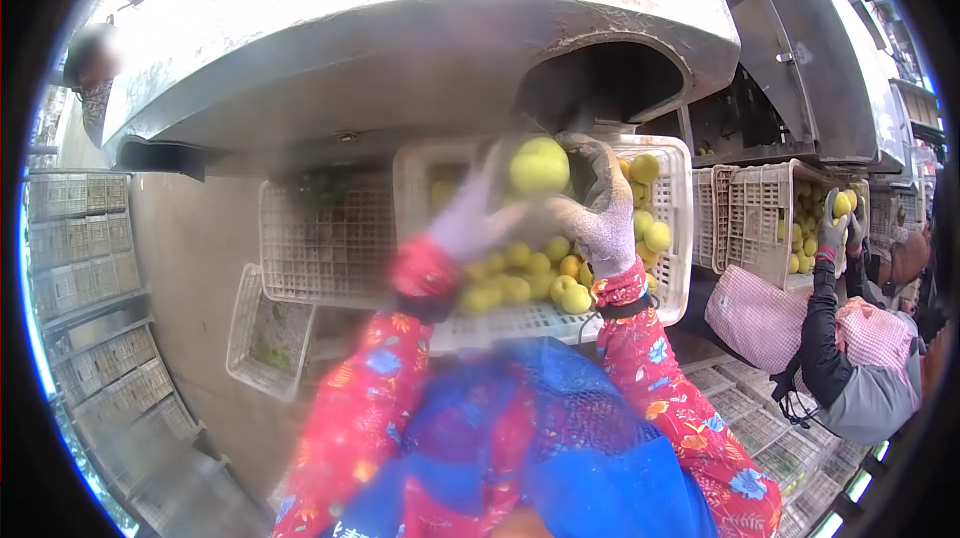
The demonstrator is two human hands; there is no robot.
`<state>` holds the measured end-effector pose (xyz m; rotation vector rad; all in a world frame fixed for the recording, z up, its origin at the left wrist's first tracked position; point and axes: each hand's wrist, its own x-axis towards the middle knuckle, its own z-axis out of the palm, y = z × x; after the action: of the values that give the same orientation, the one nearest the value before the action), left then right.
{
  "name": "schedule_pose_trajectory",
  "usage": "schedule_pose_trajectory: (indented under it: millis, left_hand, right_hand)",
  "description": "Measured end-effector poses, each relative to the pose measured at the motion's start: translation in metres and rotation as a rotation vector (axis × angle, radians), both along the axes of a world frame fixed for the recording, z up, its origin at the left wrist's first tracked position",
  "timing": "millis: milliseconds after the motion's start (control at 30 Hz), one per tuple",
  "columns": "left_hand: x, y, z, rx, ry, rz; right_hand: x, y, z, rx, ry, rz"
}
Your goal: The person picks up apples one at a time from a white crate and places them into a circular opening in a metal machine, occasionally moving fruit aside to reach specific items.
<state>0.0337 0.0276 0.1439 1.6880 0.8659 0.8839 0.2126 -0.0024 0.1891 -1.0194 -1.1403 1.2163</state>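
Observation:
A yellow-green round fruit (539, 166) is up over the crate between my two gloved hands. My right hand (604, 206), in a stained pale glove, curls its fingers and thumb round the fruit's right and lower side. My left hand (470, 218) is smeared by motion at the fruit's left; I cannot tell whether its fingers touch it. Below both hands stands a white plastic crate (676, 268) holding many more round fruits (515, 288), mostly yellow-green, a few more orange.
A pale metal machine housing (420, 48) with a dark opening (610, 78) overhangs the crate's far side. Further crates (325, 243) and a small tray (270, 333) are on the left. On the right, a co-worker (865, 368) handles fruit over another crate (760, 208). Another person (92, 68) is far left.

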Motion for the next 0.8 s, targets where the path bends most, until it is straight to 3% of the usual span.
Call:
schedule_pose_trajectory:
  millis: [100, 167, 200, 267, 333, 400, 467, 533, 567, 633, 733, 800]
  left_hand:
    - [-0.005, 0.005, 0.020, -0.153, -0.008, -0.050]
    - [-0.004, 0.008, 0.042, -0.502, -0.135, 0.117]
    - [-0.005, 0.012, 0.046, -0.681, -0.200, 0.202]
    - [-0.004, 0.008, 0.005, -0.524, -0.306, 0.230]
    - [-0.005, 0.001, 0.003, -0.635, -0.552, 0.159]
    - [-0.007, -0.002, 0.000, -0.676, -0.721, 0.132]
    - [-0.009, -0.004, 0.000, -0.547, -0.617, 0.149]
    - [-0.010, -0.001, 0.010, -0.451, -0.459, 0.165]
    - [-0.010, 0.001, 0.013, -0.467, -0.454, 0.175]
    - [-0.002, -0.003, 0.015, -0.775, -0.742, 0.203]
    - [0.011, -0.005, 0.019, -0.345, -0.235, 0.189]
    - [0.019, -0.003, 0.017, -0.228, -0.191, 0.210]
  right_hand:
    - [0.002, 0.000, -0.009, 0.031, -0.018, -0.138]
    - [0.001, 0.012, -0.012, 0.016, -0.148, -0.313]
    - [0.000, 0.028, -0.023, 0.054, -0.465, -0.437]
    - [-0.001, 0.067, -0.056, 0.107, -1.153, -0.673]
    - [-0.004, 0.093, -0.065, 0.128, -1.511, -0.751]
    - [-0.005, 0.108, -0.059, 0.082, -1.479, -0.757]
    - [0.007, 0.103, -0.054, 0.170, -1.166, -0.799]
    - [0.005, 0.078, -0.021, 0.085, -0.304, -0.602]
    - [0.002, 0.060, -0.015, 0.184, -0.454, -0.491]
    - [0.003, 0.027, -0.011, 0.365, -0.757, -0.251]
    - [-0.014, 0.015, -0.033, 0.423, -0.951, -0.352]
    - [-0.014, 0.015, -0.035, 0.416, -0.890, -0.436]
